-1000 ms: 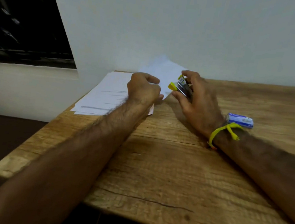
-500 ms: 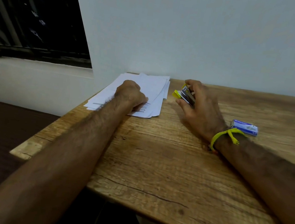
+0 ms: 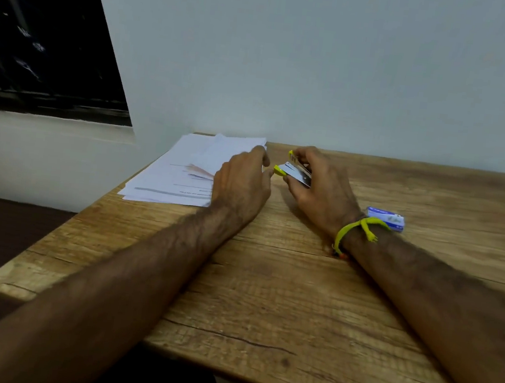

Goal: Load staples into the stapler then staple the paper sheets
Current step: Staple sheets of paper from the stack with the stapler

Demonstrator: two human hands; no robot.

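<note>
Yellow stapler (image 3: 297,172) in right hand (image 3: 323,193) grip | left hand (image 3: 241,183) relaxed on paper sheets (image 3: 177,179)

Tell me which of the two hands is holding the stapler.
The right hand, the one with the yellow wristband, grips the yellow stapler. The left hand rests by the paper sheets.

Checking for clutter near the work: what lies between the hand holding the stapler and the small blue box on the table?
In the head view, only the yellow wristband on the right hand's wrist lies before the blue box.
</note>
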